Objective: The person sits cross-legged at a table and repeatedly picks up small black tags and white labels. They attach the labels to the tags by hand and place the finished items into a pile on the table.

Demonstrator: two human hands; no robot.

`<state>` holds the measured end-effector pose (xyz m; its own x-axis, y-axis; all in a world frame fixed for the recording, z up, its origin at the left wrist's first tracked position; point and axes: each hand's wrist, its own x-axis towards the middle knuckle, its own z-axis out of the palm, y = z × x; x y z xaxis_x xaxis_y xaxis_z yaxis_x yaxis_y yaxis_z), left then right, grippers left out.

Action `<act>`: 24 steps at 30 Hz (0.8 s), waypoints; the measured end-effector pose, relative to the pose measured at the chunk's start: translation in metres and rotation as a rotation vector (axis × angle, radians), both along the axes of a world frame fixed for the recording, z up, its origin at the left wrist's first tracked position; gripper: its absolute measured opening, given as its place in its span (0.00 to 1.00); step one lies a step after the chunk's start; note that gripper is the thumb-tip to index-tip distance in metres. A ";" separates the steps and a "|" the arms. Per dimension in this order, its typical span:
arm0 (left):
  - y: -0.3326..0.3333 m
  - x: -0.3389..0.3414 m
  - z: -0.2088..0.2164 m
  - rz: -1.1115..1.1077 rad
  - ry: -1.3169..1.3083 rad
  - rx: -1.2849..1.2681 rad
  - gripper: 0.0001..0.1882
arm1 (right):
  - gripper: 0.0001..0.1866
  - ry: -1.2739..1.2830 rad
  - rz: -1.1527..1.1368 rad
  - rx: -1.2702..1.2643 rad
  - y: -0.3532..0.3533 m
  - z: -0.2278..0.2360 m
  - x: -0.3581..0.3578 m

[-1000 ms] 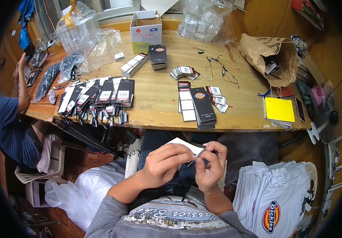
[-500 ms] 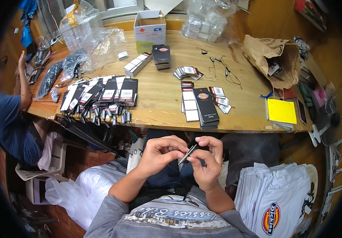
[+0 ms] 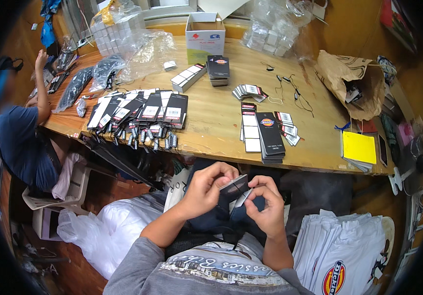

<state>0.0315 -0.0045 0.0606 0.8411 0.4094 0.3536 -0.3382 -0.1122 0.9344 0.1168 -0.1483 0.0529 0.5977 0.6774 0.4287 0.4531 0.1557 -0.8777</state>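
Above my lap, my left hand (image 3: 205, 191) pinches a black hang tag (image 3: 233, 189) between thumb and fingers. My right hand (image 3: 266, 205) is closed on a small white tag (image 3: 241, 198) close beside the black one; whether the two are joined by a cord I cannot tell. Nearest on the table are a stack of black hang tags (image 3: 271, 135), a column of white label cards (image 3: 251, 130) and some small barcode tags (image 3: 287, 129). To the left lies a wide pile of black tags (image 3: 150, 110) with black cord ends hanging at the table edge.
A white carton (image 3: 205, 42), another black tag stack (image 3: 218, 71) and a fan of small tags (image 3: 248, 91) stand farther back. Loose black cords (image 3: 297, 93), a paper bag (image 3: 354, 88) and a yellow pad (image 3: 359, 147) are right. White garments (image 3: 337, 250) sit below. A co-worker (image 3: 25, 137) sits left.
My hands have turned the tags, so the black tag's face now shows in the left hand and a white tag in the right. The view has shifted, and the table things appear farther right.
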 end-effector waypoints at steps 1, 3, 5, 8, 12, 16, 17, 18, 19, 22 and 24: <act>0.001 -0.002 0.001 -0.020 0.009 -0.120 0.03 | 0.07 0.038 0.034 -0.026 -0.001 0.000 0.001; 0.003 -0.005 0.001 -0.045 -0.003 -0.123 0.02 | 0.08 0.109 0.090 -0.072 -0.004 -0.002 0.005; 0.009 -0.003 0.002 0.000 -0.103 0.025 0.02 | 0.08 0.010 0.032 -0.047 -0.005 -0.004 0.006; 0.014 -0.004 0.000 0.021 -0.169 -0.095 0.07 | 0.07 -0.063 -0.043 -0.027 -0.007 -0.006 0.006; 0.012 -0.004 -0.001 -0.042 -0.128 -0.290 0.13 | 0.05 0.181 0.022 -0.093 -0.012 -0.011 0.005; 0.011 -0.002 -0.003 -0.073 -0.208 -0.378 0.11 | 0.05 0.292 0.088 -0.091 -0.012 -0.014 0.001; 0.011 -0.001 -0.004 -0.075 -0.244 -0.405 0.11 | 0.05 0.278 0.081 -0.096 -0.012 -0.016 0.001; 0.011 -0.001 -0.003 -0.084 -0.267 -0.441 0.10 | 0.06 0.308 0.100 -0.082 -0.013 -0.018 0.001; 0.011 0.000 -0.001 -0.107 -0.283 -0.475 0.09 | 0.06 0.313 0.105 -0.073 -0.014 -0.019 0.003; 0.012 -0.001 0.000 -0.180 -0.325 -0.602 0.07 | 0.08 0.198 0.103 -0.033 -0.014 -0.014 0.008; 0.012 0.002 -0.003 -0.121 -0.300 -0.592 0.07 | 0.07 0.327 0.062 0.030 -0.012 -0.010 0.004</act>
